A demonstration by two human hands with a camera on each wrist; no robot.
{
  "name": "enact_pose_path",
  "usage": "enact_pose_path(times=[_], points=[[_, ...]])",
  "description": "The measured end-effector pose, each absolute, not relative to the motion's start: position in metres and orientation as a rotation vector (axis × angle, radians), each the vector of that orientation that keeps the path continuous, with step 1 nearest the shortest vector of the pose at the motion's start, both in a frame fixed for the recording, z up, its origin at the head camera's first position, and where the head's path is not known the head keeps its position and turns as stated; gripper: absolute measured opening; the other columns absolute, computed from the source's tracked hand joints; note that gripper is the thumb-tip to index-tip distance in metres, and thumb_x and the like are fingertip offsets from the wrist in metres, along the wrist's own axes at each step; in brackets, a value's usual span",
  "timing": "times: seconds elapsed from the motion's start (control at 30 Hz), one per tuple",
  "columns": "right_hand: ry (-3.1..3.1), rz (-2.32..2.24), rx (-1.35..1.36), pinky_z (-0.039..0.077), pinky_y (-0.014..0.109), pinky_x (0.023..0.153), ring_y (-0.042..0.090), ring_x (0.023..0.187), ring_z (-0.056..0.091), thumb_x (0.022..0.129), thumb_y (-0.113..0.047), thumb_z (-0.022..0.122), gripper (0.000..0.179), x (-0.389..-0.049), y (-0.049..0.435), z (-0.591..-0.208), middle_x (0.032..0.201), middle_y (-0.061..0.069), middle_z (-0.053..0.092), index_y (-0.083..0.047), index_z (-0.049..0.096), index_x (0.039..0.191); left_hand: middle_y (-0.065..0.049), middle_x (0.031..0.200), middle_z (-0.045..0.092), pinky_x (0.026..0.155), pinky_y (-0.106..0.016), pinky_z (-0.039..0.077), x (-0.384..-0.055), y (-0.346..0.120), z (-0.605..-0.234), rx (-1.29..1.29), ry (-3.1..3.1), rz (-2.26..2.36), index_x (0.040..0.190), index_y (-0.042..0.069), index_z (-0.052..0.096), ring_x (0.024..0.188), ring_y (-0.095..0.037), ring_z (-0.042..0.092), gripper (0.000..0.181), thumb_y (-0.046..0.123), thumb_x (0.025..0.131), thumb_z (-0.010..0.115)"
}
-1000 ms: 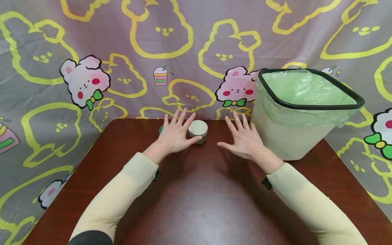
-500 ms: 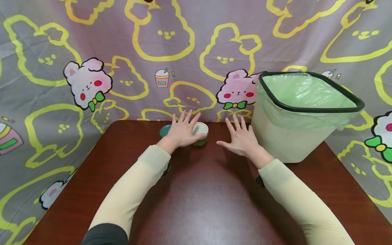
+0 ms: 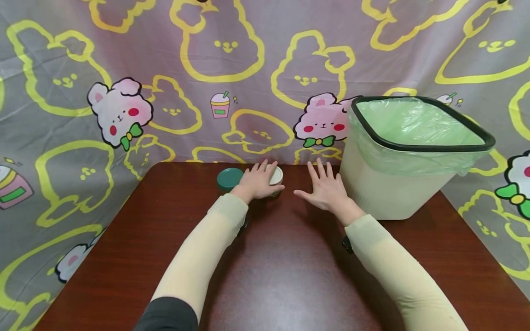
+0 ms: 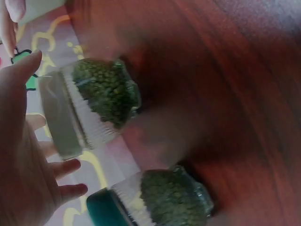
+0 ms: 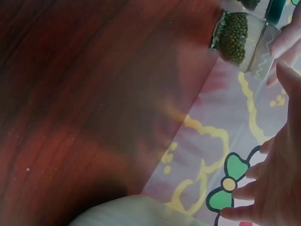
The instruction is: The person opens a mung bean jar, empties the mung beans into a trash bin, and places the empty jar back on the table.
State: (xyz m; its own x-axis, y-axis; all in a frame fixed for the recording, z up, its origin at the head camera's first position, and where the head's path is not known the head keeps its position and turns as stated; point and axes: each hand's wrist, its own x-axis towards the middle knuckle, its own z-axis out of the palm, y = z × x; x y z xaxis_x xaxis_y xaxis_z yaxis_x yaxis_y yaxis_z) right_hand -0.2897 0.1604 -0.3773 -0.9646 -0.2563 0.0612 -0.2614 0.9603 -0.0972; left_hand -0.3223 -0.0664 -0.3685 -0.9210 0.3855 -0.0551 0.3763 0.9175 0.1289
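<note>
Toward the back of the table stands a clear jar with a white lid [image 3: 276,174], part-filled with small green beans [image 4: 104,92]. My left hand [image 3: 257,181] reaches over and beside this jar, its fingers spread and its thumb in front of the lid; the hand covers much of the jar in the head view. Just left of it is a second jar with a teal lid [image 3: 230,178], holding similar green beans [image 4: 171,197]. With fingers spread, my right hand [image 3: 325,187] hovers to the right of the white-lidded jar, apart from it and holding nothing.
A tall cream bin [image 3: 377,193] with a black rim and a pale green liner bag [image 3: 422,124] stands at the right, close beside my right hand. Behind the brown table [image 3: 290,276] hangs a patterned cloth [image 3: 248,55].
My left hand has moved right and slightly down onto the white-lidded jar, uncovering the teal-lidded one. My right hand has stayed almost in place, its forearm drawn a little inward.
</note>
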Motion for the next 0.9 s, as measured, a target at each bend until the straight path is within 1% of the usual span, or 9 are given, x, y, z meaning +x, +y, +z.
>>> enact_pose_path(times=[0.17,0.3,0.43,0.53,0.7,0.8,0.9], points=[[-3.063,0.178,0.396,0.020,0.067,0.104,0.048,0.142,0.006,0.086,-0.075,0.044,0.104,-0.290,0.162,-0.381,0.158,0.024,0.005,-0.006,0.009,0.156,-0.013,0.159,0.017,0.101,-0.050,0.037,-0.326,-0.066,-0.373,0.579,2.995,0.172,0.157,0.021,0.015,0.137,-0.035,0.031,0.084,0.059,0.092,0.053],[-3.057,0.175,0.397,0.022,0.067,0.103,0.049,0.141,0.008,0.086,-0.075,0.044,0.105,-0.292,0.163,-0.383,0.158,0.025,0.006,-0.005,0.010,0.156,-0.015,0.151,0.030,0.094,-0.047,0.044,-0.331,-0.065,-0.374,0.587,3.020,0.132,0.156,0.020,0.018,0.125,-0.035,0.046,0.084,0.057,0.091,0.057],[-3.050,0.174,0.393,0.021,0.067,0.103,0.050,0.141,0.008,0.086,-0.075,0.044,0.105,-0.293,0.165,-0.384,0.158,0.026,0.006,-0.005,0.010,0.155,-0.017,0.140,0.038,0.092,-0.045,0.045,-0.336,-0.064,-0.374,0.588,3.024,0.153,0.154,0.017,0.023,0.114,-0.035,0.053,0.084,0.056,0.089,0.060],[-3.050,0.183,0.389,0.022,0.067,0.104,0.049,0.141,0.008,0.086,-0.073,0.046,0.104,-0.292,0.167,-0.384,0.158,0.025,0.006,-0.005,0.010,0.156,-0.019,0.136,0.039,0.092,-0.045,0.045,-0.339,-0.064,-0.374,0.586,3.014,0.179,0.152,0.015,0.025,0.111,-0.035,0.053,0.083,0.054,0.088,0.062],[-3.022,0.275,0.402,0.022,0.066,0.104,0.047,0.142,0.010,0.086,-0.070,0.051,0.104,-0.288,0.169,-0.381,0.158,0.024,0.008,-0.005,0.009,0.156,-0.017,0.131,0.040,0.090,-0.043,0.046,-0.339,-0.066,-0.374,0.556,3.022,0.270,0.149,0.013,0.028,0.105,-0.032,0.055,0.082,0.054,0.087,0.064],[-2.992,0.364,0.415,0.024,0.064,0.104,0.045,0.142,0.012,0.084,-0.071,0.054,0.108,-0.285,0.171,-0.378,0.158,0.023,0.009,-0.006,0.007,0.156,-0.017,0.130,0.040,0.089,-0.043,0.046,-0.338,-0.068,-0.370,0.556,3.025,0.363,0.149,0.012,0.028,0.102,-0.031,0.056,0.082,0.053,0.088,0.064],[-2.971,0.455,0.437,0.027,0.063,0.104,0.042,0.143,0.013,0.080,-0.074,0.056,0.114,-0.278,0.171,-0.373,0.159,0.020,0.008,-0.006,0.006,0.156,-0.018,0.132,0.039,0.090,-0.043,0.046,-0.335,-0.070,-0.365,0.593,3.019,0.423,0.150,0.011,0.026,0.103,-0.031,0.056,0.083,0.053,0.089,0.062]])
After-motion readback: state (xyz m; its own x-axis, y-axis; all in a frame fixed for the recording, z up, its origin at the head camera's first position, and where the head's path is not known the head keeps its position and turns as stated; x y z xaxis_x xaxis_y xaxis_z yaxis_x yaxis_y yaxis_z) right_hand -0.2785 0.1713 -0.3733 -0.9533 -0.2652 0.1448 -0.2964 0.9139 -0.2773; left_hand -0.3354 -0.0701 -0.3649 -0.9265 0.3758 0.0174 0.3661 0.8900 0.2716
